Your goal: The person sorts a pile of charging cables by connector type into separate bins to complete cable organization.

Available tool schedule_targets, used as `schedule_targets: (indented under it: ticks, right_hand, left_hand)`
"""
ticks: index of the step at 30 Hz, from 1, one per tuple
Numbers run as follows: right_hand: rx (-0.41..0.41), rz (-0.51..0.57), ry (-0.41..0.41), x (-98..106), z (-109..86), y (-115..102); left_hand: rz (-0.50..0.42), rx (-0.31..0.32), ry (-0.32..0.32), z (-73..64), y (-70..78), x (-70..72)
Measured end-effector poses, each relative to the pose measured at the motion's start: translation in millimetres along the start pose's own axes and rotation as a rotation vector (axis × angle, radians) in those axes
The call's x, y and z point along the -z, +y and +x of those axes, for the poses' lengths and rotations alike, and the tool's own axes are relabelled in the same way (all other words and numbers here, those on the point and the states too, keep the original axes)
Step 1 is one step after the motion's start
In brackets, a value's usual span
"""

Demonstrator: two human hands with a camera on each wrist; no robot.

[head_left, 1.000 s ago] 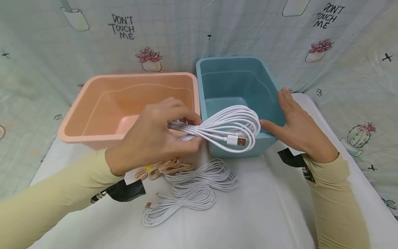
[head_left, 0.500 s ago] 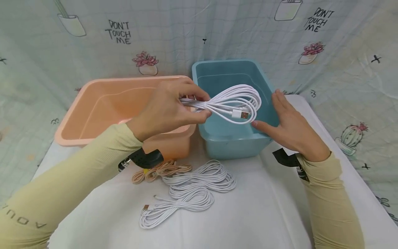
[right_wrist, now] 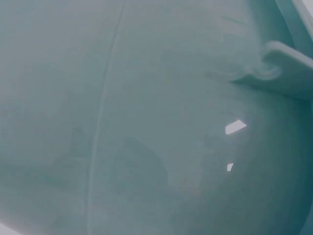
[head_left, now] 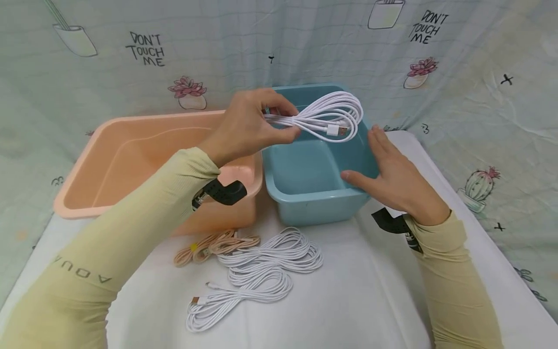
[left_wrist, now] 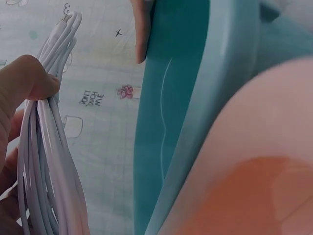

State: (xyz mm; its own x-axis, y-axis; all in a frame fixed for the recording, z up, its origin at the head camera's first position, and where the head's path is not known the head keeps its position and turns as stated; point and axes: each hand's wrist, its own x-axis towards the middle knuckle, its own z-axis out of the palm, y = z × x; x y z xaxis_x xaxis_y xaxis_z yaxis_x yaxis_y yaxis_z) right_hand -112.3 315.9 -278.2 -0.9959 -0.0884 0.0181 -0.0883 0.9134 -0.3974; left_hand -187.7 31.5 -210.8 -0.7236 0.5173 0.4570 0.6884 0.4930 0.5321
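My left hand (head_left: 255,121) pinches a coiled white USB cable (head_left: 333,109) by its bundled middle, thumb below and fingers above. The coil hangs over the blue bin (head_left: 316,196), its loops and USB plug pointing right. In the left wrist view the thumb presses across the white strands of the cable (left_wrist: 54,147). My right hand (head_left: 394,177) rests on the blue bin's right rim, fingers straight and thumb spread over the near edge. The right wrist view is filled by the blue bin's outer wall (right_wrist: 161,122); no fingers show there.
An orange bin (head_left: 152,118) stands left of the blue one, under my left forearm. In front of the bins, on the white tablecloth (head_left: 340,291), lie coiled white cables (head_left: 279,252) and tan cables (head_left: 213,245). A printed curtain (head_left: 244,43) hangs behind.
My left hand has lifted the white USB cable up and away from me, from the blue bin's near rim to above its far part. The right hand keeps its place on the rim.
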Motion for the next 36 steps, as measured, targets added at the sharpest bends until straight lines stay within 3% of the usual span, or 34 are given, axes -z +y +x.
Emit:
schedule_targets:
  ticks: [12,22,29,36]
  right_hand:
    - [0.001,-0.021,-0.017,0,3.7,-4]
    - [-0.004,-0.040,-0.014,1,0.5,-2]
    - [-0.012,-0.034,-0.019,2,0.4,-4]
    - [-0.024,-0.036,-0.030,3,-0.1,-3]
  left_hand:
    - [0.027,-0.010,-0.025,40.4,-6.1,-19.2]
    - [-0.095,0.127,-0.049,70.1,-25.8,-40.2]
    - [-0.156,0.156,-0.094,71.3,-36.0,-50.3]
    - [-0.156,0.227,-0.169,69.7,-50.8,-59.7]
